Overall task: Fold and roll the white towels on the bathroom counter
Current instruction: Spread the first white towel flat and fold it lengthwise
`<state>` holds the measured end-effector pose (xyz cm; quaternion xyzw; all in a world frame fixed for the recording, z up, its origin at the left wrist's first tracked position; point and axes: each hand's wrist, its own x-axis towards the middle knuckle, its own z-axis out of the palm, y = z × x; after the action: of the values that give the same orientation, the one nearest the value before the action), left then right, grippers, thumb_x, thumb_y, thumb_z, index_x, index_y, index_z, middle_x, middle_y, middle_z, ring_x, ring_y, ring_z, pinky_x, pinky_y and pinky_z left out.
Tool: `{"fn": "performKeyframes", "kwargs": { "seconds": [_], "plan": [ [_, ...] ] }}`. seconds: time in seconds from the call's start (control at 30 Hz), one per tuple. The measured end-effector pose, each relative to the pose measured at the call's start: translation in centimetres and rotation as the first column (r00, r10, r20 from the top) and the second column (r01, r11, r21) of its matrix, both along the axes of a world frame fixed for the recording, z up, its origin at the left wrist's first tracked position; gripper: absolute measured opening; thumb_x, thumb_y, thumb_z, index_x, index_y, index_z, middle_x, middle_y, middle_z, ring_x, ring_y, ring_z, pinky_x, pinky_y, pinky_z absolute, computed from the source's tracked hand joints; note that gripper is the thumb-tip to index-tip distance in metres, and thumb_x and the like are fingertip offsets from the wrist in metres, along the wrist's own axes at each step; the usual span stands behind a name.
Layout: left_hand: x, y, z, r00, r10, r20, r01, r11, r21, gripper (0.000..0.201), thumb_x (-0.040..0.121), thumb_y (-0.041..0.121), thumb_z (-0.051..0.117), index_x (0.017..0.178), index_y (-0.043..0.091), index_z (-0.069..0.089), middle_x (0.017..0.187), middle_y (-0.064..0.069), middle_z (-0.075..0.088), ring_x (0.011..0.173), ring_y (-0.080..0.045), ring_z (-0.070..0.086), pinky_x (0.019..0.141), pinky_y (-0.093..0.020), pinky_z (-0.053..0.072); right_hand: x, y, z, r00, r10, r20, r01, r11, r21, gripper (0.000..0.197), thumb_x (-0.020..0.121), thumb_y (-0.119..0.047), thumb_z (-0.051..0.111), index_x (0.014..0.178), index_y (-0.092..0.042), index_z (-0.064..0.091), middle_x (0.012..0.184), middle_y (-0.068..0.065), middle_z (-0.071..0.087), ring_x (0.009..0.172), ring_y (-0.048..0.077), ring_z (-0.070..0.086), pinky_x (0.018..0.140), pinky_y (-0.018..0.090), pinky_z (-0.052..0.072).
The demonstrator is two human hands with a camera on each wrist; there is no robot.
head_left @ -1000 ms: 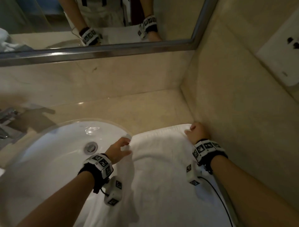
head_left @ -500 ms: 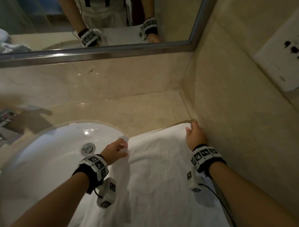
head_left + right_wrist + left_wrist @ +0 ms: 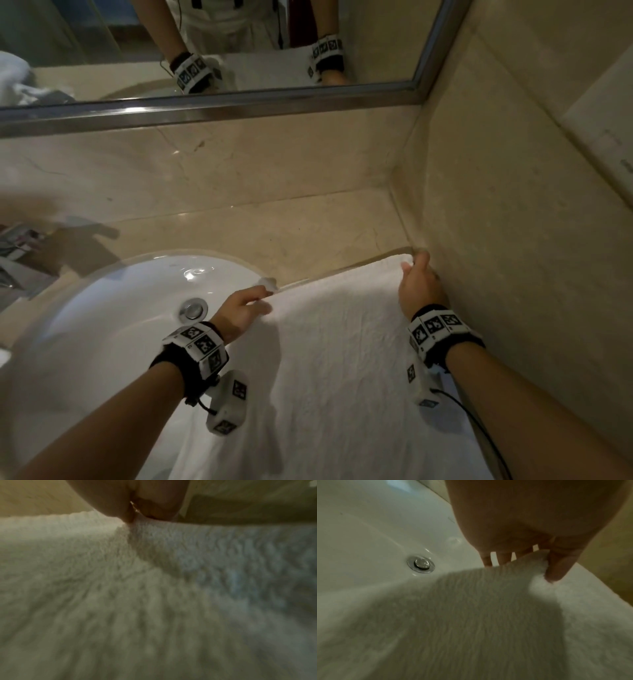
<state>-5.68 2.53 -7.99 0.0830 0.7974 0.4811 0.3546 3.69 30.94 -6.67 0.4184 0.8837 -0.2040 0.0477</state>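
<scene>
A white towel [image 3: 342, 370] lies spread on the beige counter [image 3: 291, 233], its left part hanging over the sink rim. My left hand [image 3: 253, 301] pinches the towel's far left corner at the basin edge; in the left wrist view the thumb [image 3: 559, 568] presses the towel [image 3: 471, 615] against the fingers. My right hand [image 3: 416, 274] grips the far right corner, close against the side wall. The right wrist view is filled by blurred towel [image 3: 137, 588] pile with the hand [image 3: 135, 511] clamped on its edge.
A white sink [image 3: 113, 325] with a metal drain [image 3: 193, 308] sits left of the towel. The tiled side wall [image 3: 513, 240] bounds the right, the back wall and mirror [image 3: 205, 51] lie behind. A crumpled white towel [image 3: 17, 82] shows reflected at far left.
Both hands have carried the towel's far edge away from me toward the back wall. The right hand now sits against the side wall corner; the left stays at the basin rim.
</scene>
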Motion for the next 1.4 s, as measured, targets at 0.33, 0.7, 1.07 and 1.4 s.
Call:
{"fn": "performKeyframes", "kwargs": {
  "seconds": [0.33, 0.7, 1.07, 1.4],
  "plan": [
    [-1.2, 0.5, -1.6, 0.97, -0.147, -0.194, 0.097, 0.965, -0.243, 0.035, 0.073, 0.062, 0.039, 0.063, 0.029, 0.042, 0.063, 0.007, 0.049, 0.069, -0.019, 0.049, 0.075, -0.036, 0.04, -1.4, 0.6, -0.3, 0.997, 0.02, 0.073, -0.022, 0.999, 0.031, 0.034, 0.1, -0.018, 0.034, 0.131, -0.003, 0.033, 0.122, 0.022, 0.056, 0.106, 0.037, 0.058, 0.083, 0.043, 0.048],
    [-1.3, 0.3, -0.8, 0.95, -0.246, -0.193, 0.16, 0.912, -0.377, 0.019, 0.095, 0.033, 0.047, 0.085, 0.019, 0.039, 0.066, 0.001, 0.047, 0.063, -0.017, 0.046, 0.061, -0.027, 0.035, -1.8, 1.4, 0.0, 0.97, 0.099, 0.222, -0.101, 0.995, -0.001, 0.049, 0.095, -0.027, 0.045, 0.137, -0.004, 0.035, 0.136, 0.016, 0.047, 0.122, 0.032, 0.049, 0.097, 0.036, 0.043],
    [-1.8, -0.4, 1.2, 0.921, -0.384, -0.057, 0.326, 0.845, -0.424, 0.029, 0.088, 0.035, 0.06, 0.111, 0.019, 0.056, 0.116, -0.005, 0.055, 0.116, -0.025, 0.049, 0.092, -0.026, 0.036, -3.1, 1.1, 1.2, 0.982, 0.083, 0.172, -0.088, 0.996, 0.021, 0.031, 0.091, -0.011, 0.045, 0.118, 0.003, 0.053, 0.122, 0.021, 0.057, 0.111, 0.035, 0.056, 0.089, 0.034, 0.046],
    [-3.2, -1.4, 0.1, 0.872, -0.485, -0.058, 0.339, 0.686, -0.643, 0.044, 0.087, 0.042, 0.058, 0.113, 0.008, 0.054, 0.126, -0.015, 0.056, 0.116, -0.031, 0.052, 0.093, -0.031, 0.038, -4.8, 2.0, 1.3, 0.989, -0.142, 0.05, 0.144, 0.988, -0.05, 0.035, 0.096, -0.02, 0.042, 0.123, 0.0, 0.051, 0.128, 0.02, 0.054, 0.117, 0.035, 0.053, 0.095, 0.039, 0.043]
  ]
}}
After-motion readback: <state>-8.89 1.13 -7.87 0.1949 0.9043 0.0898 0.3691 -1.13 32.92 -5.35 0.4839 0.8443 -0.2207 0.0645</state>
